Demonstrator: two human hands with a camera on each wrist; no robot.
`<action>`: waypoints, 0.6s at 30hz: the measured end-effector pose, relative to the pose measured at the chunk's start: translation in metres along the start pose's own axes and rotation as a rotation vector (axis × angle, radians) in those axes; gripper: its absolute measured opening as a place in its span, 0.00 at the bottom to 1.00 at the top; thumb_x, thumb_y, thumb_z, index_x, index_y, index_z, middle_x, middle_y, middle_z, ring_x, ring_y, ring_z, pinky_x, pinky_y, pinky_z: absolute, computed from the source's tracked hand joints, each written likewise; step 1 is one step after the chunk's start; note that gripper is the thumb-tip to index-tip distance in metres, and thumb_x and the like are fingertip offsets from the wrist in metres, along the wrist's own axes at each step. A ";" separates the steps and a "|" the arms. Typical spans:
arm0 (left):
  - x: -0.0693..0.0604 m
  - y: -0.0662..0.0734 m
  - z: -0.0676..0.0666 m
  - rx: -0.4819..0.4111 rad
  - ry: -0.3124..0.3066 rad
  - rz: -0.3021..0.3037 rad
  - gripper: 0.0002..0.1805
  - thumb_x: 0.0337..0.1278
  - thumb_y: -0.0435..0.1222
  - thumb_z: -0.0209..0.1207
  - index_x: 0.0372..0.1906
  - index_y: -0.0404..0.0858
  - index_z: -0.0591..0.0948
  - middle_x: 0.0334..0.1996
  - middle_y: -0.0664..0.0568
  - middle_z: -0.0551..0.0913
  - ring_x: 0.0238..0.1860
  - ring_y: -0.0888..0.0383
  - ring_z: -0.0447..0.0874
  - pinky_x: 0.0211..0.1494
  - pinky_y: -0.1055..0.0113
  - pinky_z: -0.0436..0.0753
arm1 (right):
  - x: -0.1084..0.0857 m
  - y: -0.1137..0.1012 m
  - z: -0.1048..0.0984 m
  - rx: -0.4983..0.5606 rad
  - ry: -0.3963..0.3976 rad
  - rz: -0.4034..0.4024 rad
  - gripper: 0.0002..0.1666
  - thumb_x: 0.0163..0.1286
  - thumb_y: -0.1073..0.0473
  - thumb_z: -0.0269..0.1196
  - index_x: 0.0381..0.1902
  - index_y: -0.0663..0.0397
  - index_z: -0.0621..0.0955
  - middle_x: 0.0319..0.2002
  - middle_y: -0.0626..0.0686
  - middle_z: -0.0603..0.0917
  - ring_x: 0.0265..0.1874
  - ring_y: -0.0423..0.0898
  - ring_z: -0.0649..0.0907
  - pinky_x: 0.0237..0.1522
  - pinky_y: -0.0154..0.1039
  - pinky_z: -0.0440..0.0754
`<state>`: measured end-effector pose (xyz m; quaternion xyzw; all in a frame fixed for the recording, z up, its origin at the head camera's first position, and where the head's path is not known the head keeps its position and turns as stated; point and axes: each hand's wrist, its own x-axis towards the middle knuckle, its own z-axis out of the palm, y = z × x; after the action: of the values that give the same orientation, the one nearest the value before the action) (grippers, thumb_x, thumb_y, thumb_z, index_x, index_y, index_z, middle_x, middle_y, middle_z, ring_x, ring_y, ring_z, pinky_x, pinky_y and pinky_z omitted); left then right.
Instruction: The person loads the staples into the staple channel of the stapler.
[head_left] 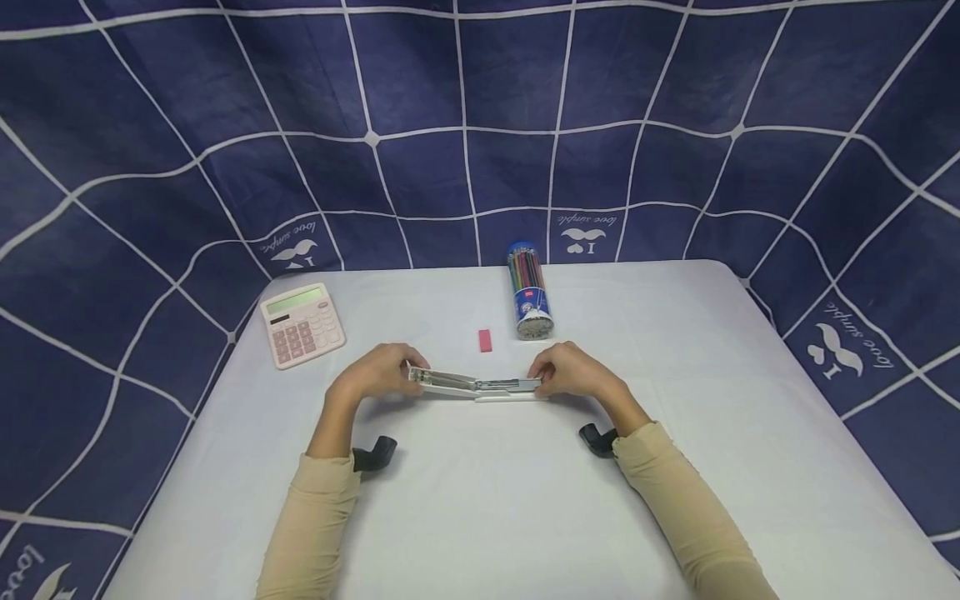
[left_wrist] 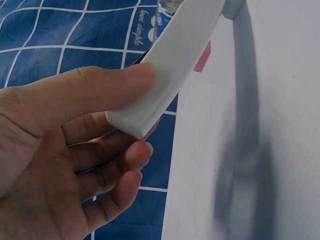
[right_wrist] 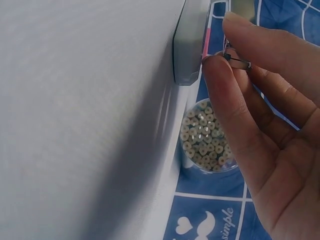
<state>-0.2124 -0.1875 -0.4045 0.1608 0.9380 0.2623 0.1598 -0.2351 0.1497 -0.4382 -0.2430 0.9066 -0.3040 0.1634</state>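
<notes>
A white stapler [head_left: 450, 386] is spread wide, its cover raised to the left, its metal magazine [head_left: 510, 385] above the base [head_left: 512, 398]. My left hand [head_left: 386, 371] grips the cover's end; the left wrist view has the thumb of that hand [left_wrist: 75, 145] flat on the white cover [left_wrist: 170, 60], fingers curled below. With thumb and forefinger my right hand [head_left: 573, 371] pinches the magazine's end. In the right wrist view, a small metal and black part shows between the fingertips of this hand [right_wrist: 270, 110], beside the base [right_wrist: 190, 50].
Behind the stapler lie a pink eraser [head_left: 485, 340] and a clear tube of colored pencils [head_left: 531, 292] with a blue lid. A pink calculator [head_left: 303, 325] is at the back left of the white table [head_left: 480, 500]. Blue checked cloth [head_left: 420, 167] hangs around the table.
</notes>
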 end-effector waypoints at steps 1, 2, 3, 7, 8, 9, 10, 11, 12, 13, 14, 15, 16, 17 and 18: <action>0.000 0.001 0.000 0.002 0.005 0.009 0.22 0.43 0.37 0.70 0.49 0.38 0.84 0.31 0.50 0.80 0.30 0.57 0.73 0.32 0.66 0.72 | 0.000 0.000 0.000 0.001 -0.002 0.000 0.14 0.48 0.65 0.75 0.35 0.56 0.87 0.24 0.47 0.84 0.24 0.39 0.79 0.30 0.34 0.78; 0.001 0.001 -0.001 0.001 0.011 0.017 0.22 0.43 0.38 0.70 0.48 0.38 0.84 0.31 0.50 0.80 0.30 0.57 0.73 0.32 0.66 0.72 | 0.000 0.000 0.000 0.004 -0.004 0.003 0.14 0.48 0.65 0.75 0.35 0.55 0.87 0.24 0.47 0.84 0.24 0.39 0.79 0.30 0.34 0.78; 0.001 0.002 -0.001 0.001 0.018 0.030 0.22 0.43 0.38 0.70 0.48 0.37 0.84 0.31 0.50 0.80 0.31 0.57 0.73 0.32 0.66 0.73 | 0.000 0.000 0.000 0.006 -0.006 0.007 0.14 0.48 0.65 0.75 0.35 0.55 0.87 0.24 0.47 0.84 0.24 0.39 0.79 0.30 0.34 0.78; 0.002 0.009 -0.004 0.001 0.055 0.078 0.21 0.44 0.39 0.70 0.47 0.38 0.85 0.33 0.51 0.82 0.34 0.57 0.74 0.36 0.66 0.73 | 0.000 0.000 0.000 0.004 -0.007 0.004 0.14 0.48 0.65 0.75 0.35 0.55 0.87 0.24 0.47 0.83 0.24 0.39 0.79 0.30 0.34 0.78; 0.002 0.012 -0.005 -0.003 0.065 0.090 0.21 0.45 0.39 0.69 0.47 0.38 0.85 0.33 0.51 0.82 0.34 0.57 0.74 0.37 0.66 0.73 | 0.000 0.000 0.000 0.004 -0.007 0.004 0.14 0.48 0.65 0.75 0.35 0.55 0.87 0.24 0.47 0.83 0.24 0.39 0.79 0.30 0.34 0.78; 0.002 0.014 -0.005 -0.005 0.074 0.102 0.20 0.45 0.39 0.69 0.47 0.38 0.85 0.32 0.51 0.81 0.34 0.57 0.74 0.37 0.66 0.73 | 0.000 0.000 0.001 0.007 -0.007 0.005 0.14 0.48 0.65 0.75 0.35 0.55 0.87 0.24 0.47 0.83 0.24 0.40 0.79 0.30 0.33 0.78; 0.002 0.017 -0.006 -0.007 0.083 0.110 0.20 0.45 0.40 0.69 0.47 0.38 0.85 0.32 0.52 0.81 0.34 0.57 0.73 0.37 0.66 0.72 | 0.000 0.000 0.001 0.009 -0.007 0.006 0.14 0.48 0.65 0.75 0.35 0.55 0.86 0.24 0.47 0.83 0.24 0.40 0.79 0.30 0.33 0.78; 0.002 0.020 -0.006 -0.009 0.091 0.118 0.20 0.45 0.40 0.69 0.47 0.39 0.85 0.31 0.52 0.80 0.33 0.57 0.72 0.37 0.66 0.72 | 0.000 0.000 0.001 0.010 -0.007 0.005 0.14 0.48 0.65 0.75 0.35 0.56 0.86 0.25 0.48 0.84 0.24 0.39 0.79 0.30 0.33 0.78; 0.002 0.023 -0.006 -0.016 0.099 0.128 0.20 0.45 0.40 0.69 0.47 0.39 0.85 0.30 0.52 0.79 0.33 0.58 0.72 0.36 0.66 0.71 | 0.000 0.000 0.001 0.008 -0.006 0.000 0.14 0.48 0.65 0.75 0.35 0.56 0.86 0.25 0.48 0.84 0.24 0.39 0.79 0.30 0.33 0.78; 0.003 0.026 -0.006 -0.023 0.107 0.135 0.20 0.45 0.40 0.69 0.47 0.39 0.85 0.29 0.52 0.78 0.33 0.58 0.71 0.36 0.67 0.70 | 0.000 0.000 0.001 0.007 -0.005 -0.003 0.14 0.48 0.66 0.75 0.36 0.56 0.86 0.25 0.48 0.84 0.24 0.39 0.79 0.30 0.33 0.78; 0.004 0.028 -0.006 -0.028 0.116 0.143 0.20 0.44 0.40 0.69 0.46 0.39 0.85 0.29 0.53 0.77 0.32 0.58 0.70 0.35 0.67 0.70 | 0.000 0.000 0.000 0.006 -0.004 -0.008 0.14 0.48 0.66 0.75 0.36 0.57 0.86 0.25 0.48 0.84 0.24 0.39 0.79 0.30 0.33 0.78; 0.005 0.031 -0.005 -0.034 0.125 0.151 0.20 0.44 0.40 0.69 0.46 0.39 0.85 0.28 0.53 0.77 0.32 0.58 0.70 0.35 0.67 0.70 | 0.000 0.000 0.000 0.005 -0.003 -0.013 0.14 0.49 0.66 0.75 0.36 0.57 0.86 0.25 0.48 0.84 0.24 0.39 0.79 0.30 0.33 0.78; 0.006 0.033 -0.004 -0.039 0.135 0.161 0.20 0.44 0.40 0.69 0.46 0.40 0.85 0.28 0.53 0.77 0.32 0.58 0.70 0.35 0.67 0.70 | -0.001 0.000 0.000 0.005 -0.003 -0.014 0.14 0.49 0.66 0.75 0.36 0.57 0.86 0.25 0.48 0.84 0.24 0.39 0.79 0.30 0.33 0.78; 0.007 0.036 -0.003 -0.045 0.144 0.170 0.20 0.44 0.40 0.69 0.46 0.40 0.85 0.28 0.53 0.77 0.32 0.58 0.70 0.35 0.67 0.70 | -0.001 0.000 0.000 0.005 -0.001 -0.013 0.14 0.49 0.66 0.75 0.36 0.57 0.86 0.25 0.48 0.84 0.24 0.39 0.79 0.30 0.33 0.78; 0.009 0.038 -0.002 -0.053 0.152 0.182 0.20 0.45 0.40 0.69 0.46 0.40 0.85 0.28 0.53 0.77 0.32 0.58 0.70 0.35 0.67 0.70 | -0.001 0.000 0.000 0.005 -0.001 -0.010 0.14 0.49 0.66 0.75 0.36 0.57 0.86 0.25 0.48 0.84 0.24 0.39 0.79 0.30 0.33 0.78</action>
<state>-0.2125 -0.1541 -0.3842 0.2204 0.9218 0.3116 0.0680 -0.2342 0.1501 -0.4386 -0.2473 0.9044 -0.3070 0.1632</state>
